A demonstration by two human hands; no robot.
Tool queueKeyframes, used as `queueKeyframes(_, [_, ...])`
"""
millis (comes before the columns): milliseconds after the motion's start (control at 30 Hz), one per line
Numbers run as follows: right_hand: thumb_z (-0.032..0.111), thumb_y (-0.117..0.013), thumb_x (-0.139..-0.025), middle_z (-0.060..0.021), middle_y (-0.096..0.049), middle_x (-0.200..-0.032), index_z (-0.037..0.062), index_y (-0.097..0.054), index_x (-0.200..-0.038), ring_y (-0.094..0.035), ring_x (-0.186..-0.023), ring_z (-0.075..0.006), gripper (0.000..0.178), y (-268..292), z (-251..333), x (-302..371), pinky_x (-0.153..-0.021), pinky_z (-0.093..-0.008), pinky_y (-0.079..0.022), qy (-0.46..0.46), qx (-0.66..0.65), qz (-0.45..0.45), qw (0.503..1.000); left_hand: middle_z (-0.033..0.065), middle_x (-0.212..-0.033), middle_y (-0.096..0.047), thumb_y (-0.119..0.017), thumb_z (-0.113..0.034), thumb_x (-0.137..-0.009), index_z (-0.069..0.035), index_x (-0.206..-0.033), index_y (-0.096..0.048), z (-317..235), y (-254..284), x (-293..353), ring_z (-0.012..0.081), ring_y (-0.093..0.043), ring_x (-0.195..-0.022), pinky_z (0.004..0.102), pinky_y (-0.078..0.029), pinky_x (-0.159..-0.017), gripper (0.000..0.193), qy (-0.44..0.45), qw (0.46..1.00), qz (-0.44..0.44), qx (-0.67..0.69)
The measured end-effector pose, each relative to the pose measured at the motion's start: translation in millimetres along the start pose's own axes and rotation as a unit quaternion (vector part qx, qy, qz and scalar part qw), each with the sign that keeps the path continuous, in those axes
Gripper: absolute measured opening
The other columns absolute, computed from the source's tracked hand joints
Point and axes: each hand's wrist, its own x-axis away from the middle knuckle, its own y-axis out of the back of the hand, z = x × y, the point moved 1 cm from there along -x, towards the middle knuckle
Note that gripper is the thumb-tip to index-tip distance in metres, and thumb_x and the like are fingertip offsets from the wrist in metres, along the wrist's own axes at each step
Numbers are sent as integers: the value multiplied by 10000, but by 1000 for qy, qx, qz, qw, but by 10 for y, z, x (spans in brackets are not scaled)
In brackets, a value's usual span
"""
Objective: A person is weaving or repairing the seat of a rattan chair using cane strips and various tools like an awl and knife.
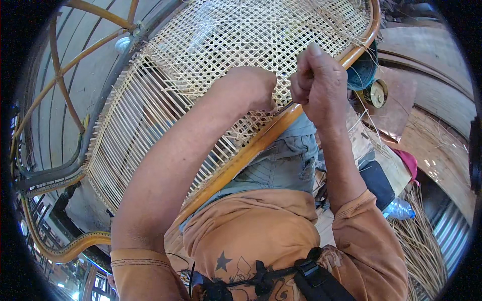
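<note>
A large panel of woven cane [228, 37] lies slanted in front of me, edged by a glossy orange-brown wooden rail [236, 170]. Its upper part has an open lattice weave; the lower left shows only parallel strands [131, 123], with some loose strand ends at the border between the two. My left hand [253, 86] is closed over the weave close to the rail, its fingertips turned away from view. Just right of it, my right hand [324, 83] is held in a fist above the rail, thumb pointing up. Whatever either hand grips is hidden.
Beyond the rail stand a dark teal bucket [362, 70] and a round tin [376, 94]. A clear plastic bottle [400, 208], a dark flat pad [376, 184] and a bundle of long cane strips [419, 246] lie at right. Bent rattan frames [59, 72] stand at left.
</note>
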Motion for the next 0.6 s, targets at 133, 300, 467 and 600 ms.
queueKeyframes(133, [361, -450, -952, 29, -322, -494, 66, -456, -639, -303, -402, -69, 430, -191, -17, -4, -377, -242, -224, 94, 134, 36, 986, 114, -950, -670, -693, -289, -740, -124, -1002, -662, 101, -194, -188, 266, -654, -856, 348, -523, -758, 311, -85, 995, -43, 24])
queueKeyframes(300, [394, -483, -927, 34, -314, -485, 92, -463, -646, -304, -385, -70, 413, -164, -117, -200, -363, -241, -229, 131, 158, 80, 975, 113, -859, -672, -671, -366, -740, -113, -902, -674, 340, -436, -328, 286, -652, -814, 386, -509, -739, 301, -188, 960, -101, 182])
queueKeyframes(467, [372, -436, -940, 43, -193, -489, 114, -383, -652, -213, -360, -83, 390, -48, -15, -231, -346, -252, -162, -87, -33, 27, 995, 175, -808, -645, -578, -331, -807, -28, -905, -640, 248, -261, 203, 349, -624, -783, 425, -489, -725, 324, -66, 975, -154, 147])
queueKeyframes(600, [342, -504, -904, 43, -247, -473, 107, -456, -648, -256, -350, -85, 351, -15, -36, -290, -342, -258, -174, -107, -105, 27, 988, 180, -860, -627, -506, -257, -857, -19, -925, -619, 190, -453, 357, 344, -610, -820, 415, -478, -736, 272, -114, 937, -244, 222])
